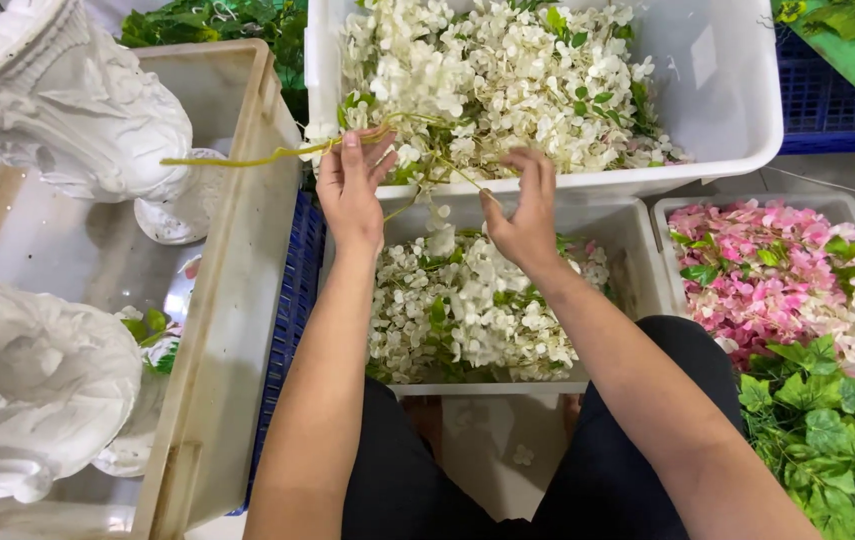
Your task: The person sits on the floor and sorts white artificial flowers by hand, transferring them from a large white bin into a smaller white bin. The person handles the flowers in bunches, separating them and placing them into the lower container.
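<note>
Left hand (349, 190) pinches a green stem (247, 158) just over the front rim of the top bin (737, 150); right hand (525, 215) plucks at its tangled sprigs, fingers closed. Tug hard and blossoms could scatter from that bin.

Both forearms are bare, no sleeves, watch or rings showing on the left hand (349, 190) or right hand (525, 218); dark trousers cover the legs at lower centre.

A bin (747, 120) lay beyond the hands (352, 190), a tray (617, 240) beneath them, a crate (237, 300) to their left.
</note>
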